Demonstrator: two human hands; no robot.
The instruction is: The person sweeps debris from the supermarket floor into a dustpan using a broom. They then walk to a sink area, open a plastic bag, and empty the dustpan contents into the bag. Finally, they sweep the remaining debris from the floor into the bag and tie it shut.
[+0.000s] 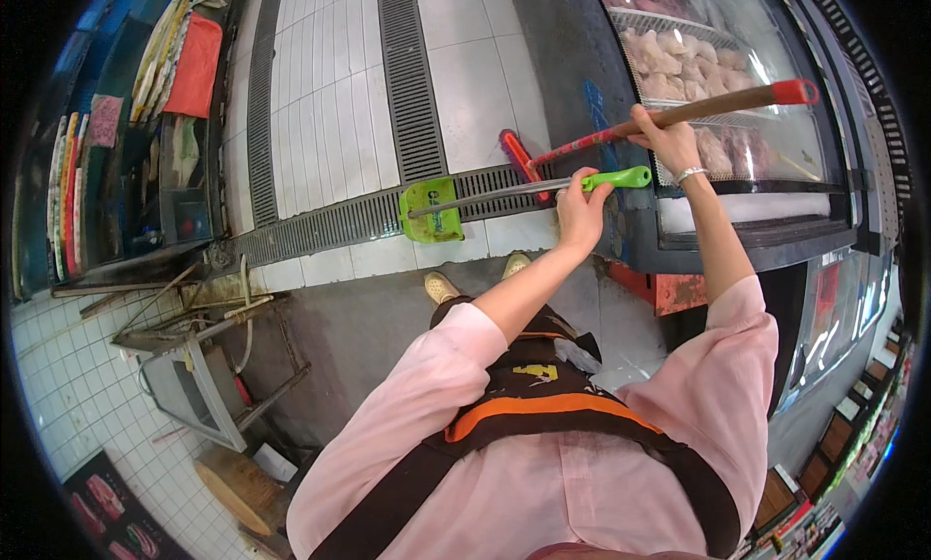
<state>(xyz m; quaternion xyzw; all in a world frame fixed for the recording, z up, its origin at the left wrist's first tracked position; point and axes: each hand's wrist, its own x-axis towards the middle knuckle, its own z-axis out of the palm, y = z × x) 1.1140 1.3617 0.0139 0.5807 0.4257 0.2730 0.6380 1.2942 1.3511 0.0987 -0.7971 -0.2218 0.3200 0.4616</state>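
Observation:
My left hand (580, 218) is closed around the pole of a long-handled dustpan (441, 227), just below its bright green grip (626, 178). The green pan rests across a floor drain grate, ahead of my feet. My right hand (667, 143) grips the handle of a broom (722, 106), which has a brown upper part, a red end cap and a patterned red lower part. The broom's red head (517, 154) is on the tiled floor, right of the pan and apart from it. Both poles slant down to the left, with my left hand nearer me.
A glass display case (756, 162) with raw poultry stands close on the right. Long drain grates (412, 85) cross the white tiles (335, 75). To the left are a shelf unit (126, 172), a metal frame (213, 385) and a round wooden block (240, 487).

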